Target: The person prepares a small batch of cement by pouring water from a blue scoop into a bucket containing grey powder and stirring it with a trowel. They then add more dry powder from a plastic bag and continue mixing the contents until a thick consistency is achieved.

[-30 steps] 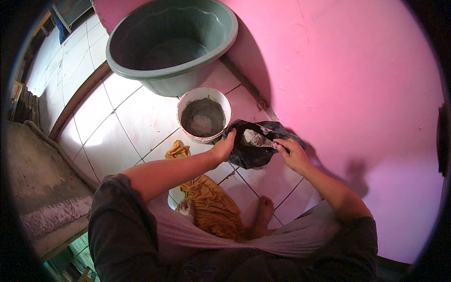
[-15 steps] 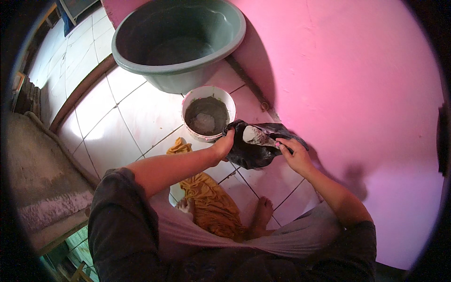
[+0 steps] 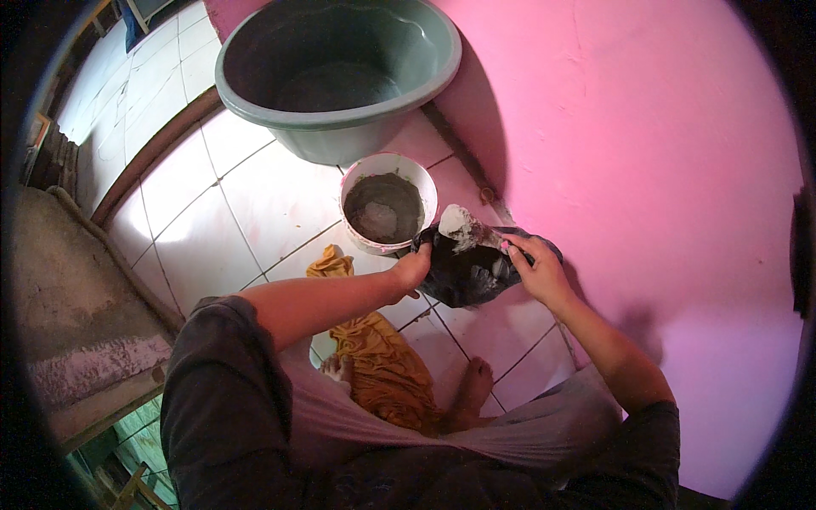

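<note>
My left hand (image 3: 415,268) is closed on the rim of a black plastic bag (image 3: 463,280) and holds its mouth open. Pale powder shows on the bag's inside. In my right hand (image 3: 537,268) is a small trowel-like scoop (image 3: 486,238), its far end heaped with whitish powder (image 3: 457,223). The scoop is tilted, its load raised over the bag's far rim. Just left of that load stands a white bucket (image 3: 350,183) holding wet grey paste (image 3: 387,189), with a paler, dry-looking patch in its middle.
A big grey-green tub (image 3: 340,119) stands beyond the bucket, by the pink wall (image 3: 646,153). An orange-brown cloth (image 3: 382,365) lies on the white tiles between my feet. To the left are a raised ledge (image 3: 157,157) and a worn tan surface (image 3: 85,289).
My right hand has lifted the loaded scoop out of the bag's mouth, up and toward the bucket. My left hand still grips the bag. The whole view has shifted slightly.
</note>
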`<action>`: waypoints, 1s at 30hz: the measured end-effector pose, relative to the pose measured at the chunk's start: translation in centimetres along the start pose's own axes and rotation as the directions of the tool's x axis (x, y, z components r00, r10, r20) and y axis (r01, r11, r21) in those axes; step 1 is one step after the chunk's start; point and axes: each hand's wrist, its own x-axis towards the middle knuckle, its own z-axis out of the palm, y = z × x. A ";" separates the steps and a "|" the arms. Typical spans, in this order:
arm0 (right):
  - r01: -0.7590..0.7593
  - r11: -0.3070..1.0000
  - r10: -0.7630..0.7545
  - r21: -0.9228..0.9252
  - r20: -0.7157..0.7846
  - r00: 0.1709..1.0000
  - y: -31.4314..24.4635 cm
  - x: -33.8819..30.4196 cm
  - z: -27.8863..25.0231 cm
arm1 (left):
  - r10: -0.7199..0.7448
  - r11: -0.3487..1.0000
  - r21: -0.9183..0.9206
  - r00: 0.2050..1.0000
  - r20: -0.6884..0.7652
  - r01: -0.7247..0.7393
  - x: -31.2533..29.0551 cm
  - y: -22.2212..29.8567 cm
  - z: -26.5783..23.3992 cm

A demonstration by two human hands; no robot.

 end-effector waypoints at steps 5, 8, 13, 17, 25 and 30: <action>0.033 0.999 -0.033 0.030 0.001 0.999 -2.2 2.6 1.3 | -0.029 0.993 0.114 0.997 0.078 0.020 0.4 -1.5 -0.6; 0.059 0.998 -0.059 -0.002 -0.013 0.998 -2.9 4.1 2.7 | -0.029 0.983 0.182 0.997 0.073 0.016 -0.9 -0.7 0.5; 0.037 0.996 -0.045 -0.078 -0.100 0.994 -5.9 7.1 7.0 | -0.034 0.981 0.192 0.996 0.077 0.018 -1.1 -0.8 0.3; 0.269 0.838 -0.373 -0.474 -0.140 0.917 -8.4 8.0 8.7 | -0.047 0.985 0.171 0.995 0.086 0.031 -0.7 -0.7 0.0; 0.406 0.579 -0.546 -0.707 0.033 0.837 -9.5 8.5 8.2 | -0.037 0.988 0.152 0.997 0.064 0.027 0.2 -1.2 -0.3; 0.339 0.668 -0.465 -0.663 -0.016 0.885 -9.0 8.4 7.2 | -0.035 0.987 0.157 0.996 0.081 0.022 -0.3 -0.8 -0.3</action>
